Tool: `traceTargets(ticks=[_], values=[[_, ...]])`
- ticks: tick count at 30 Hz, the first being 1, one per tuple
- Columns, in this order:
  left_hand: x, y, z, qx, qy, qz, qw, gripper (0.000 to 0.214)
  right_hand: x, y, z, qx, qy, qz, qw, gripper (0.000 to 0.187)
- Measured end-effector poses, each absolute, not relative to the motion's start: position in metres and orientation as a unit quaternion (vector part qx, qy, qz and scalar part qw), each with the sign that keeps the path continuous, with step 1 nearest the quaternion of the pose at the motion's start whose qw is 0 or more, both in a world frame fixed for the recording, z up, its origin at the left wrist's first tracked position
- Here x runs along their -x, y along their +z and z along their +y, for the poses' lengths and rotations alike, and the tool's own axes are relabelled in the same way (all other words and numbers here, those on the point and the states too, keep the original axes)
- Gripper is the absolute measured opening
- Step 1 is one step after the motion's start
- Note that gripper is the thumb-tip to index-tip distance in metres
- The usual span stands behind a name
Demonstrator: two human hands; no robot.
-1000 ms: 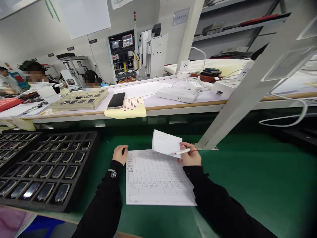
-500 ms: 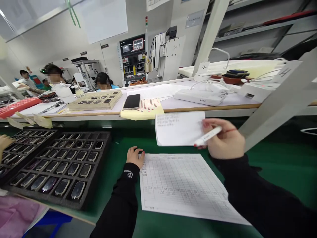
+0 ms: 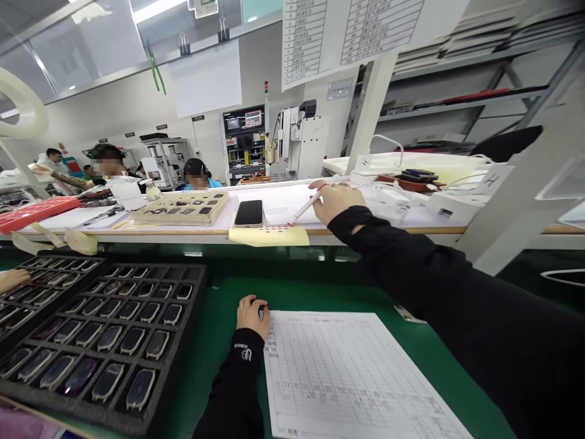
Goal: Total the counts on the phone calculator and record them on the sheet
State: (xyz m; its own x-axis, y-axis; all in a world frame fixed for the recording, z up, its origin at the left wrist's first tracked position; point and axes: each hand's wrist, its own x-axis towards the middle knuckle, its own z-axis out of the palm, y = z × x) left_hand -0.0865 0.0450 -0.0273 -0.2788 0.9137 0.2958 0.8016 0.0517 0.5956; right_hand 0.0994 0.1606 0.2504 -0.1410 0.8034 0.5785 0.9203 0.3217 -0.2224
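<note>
My right hand (image 3: 337, 201) reaches up to the raised shelf with its fingers closed around a white marker pen (image 3: 305, 207). The pen slants down to the left. Beneath it lies a white paper (image 3: 274, 210) with faint writing, partly covered by my hand. On the green table, my left hand (image 3: 253, 316) rests with bent fingers, thumb apart, touching the upper left corner of a printed form sheet (image 3: 338, 372). A black-screened phone (image 3: 249, 213) sits left of the pen, on a yellow sheet with red marks (image 3: 274, 236).
Black foam trays (image 3: 180, 317) of watch-like devices fill the left side; another person's hand (image 3: 14, 279) is over the far one. On the shelf are a beige parts tray (image 3: 183, 208), white cables (image 3: 388, 198) and a white box (image 3: 461, 207). A white post (image 3: 498, 213) slants at right.
My right hand has moved up and left to the shelf, carrying the pen and the small white paper, which now lies there. My left hand stays at the form's corner. The view has tilted upward.
</note>
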Motion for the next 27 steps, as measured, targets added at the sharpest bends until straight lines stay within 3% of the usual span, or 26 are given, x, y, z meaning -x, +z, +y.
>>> traceTargets(ticks=[10, 17, 22, 27], values=[[0.086, -0.029, 0.046, -0.588, 0.354, 0.723, 0.078, 0.022, -0.044, 0.257, 0.179, 0.530, -0.170, -0.817, 0.153, 0.048], [0.087, -0.028, 0.045, -0.587, 0.357, 0.721, 0.089, 0.023, -0.042, 0.248, 0.201, 0.553, -0.137, -0.820, 0.061, 0.039], [0.088, -0.027, 0.041, -0.590, 0.357, 0.718, 0.101, 0.024, -0.053, 0.248, 0.191, 0.493, -0.180, -0.847, 0.087, 0.052], [0.088, -0.026, 0.037, -0.588, 0.355, 0.719, 0.110, 0.026, -0.074, 0.247, 0.167, 0.404, -0.252, -0.854, 0.208, 0.052]])
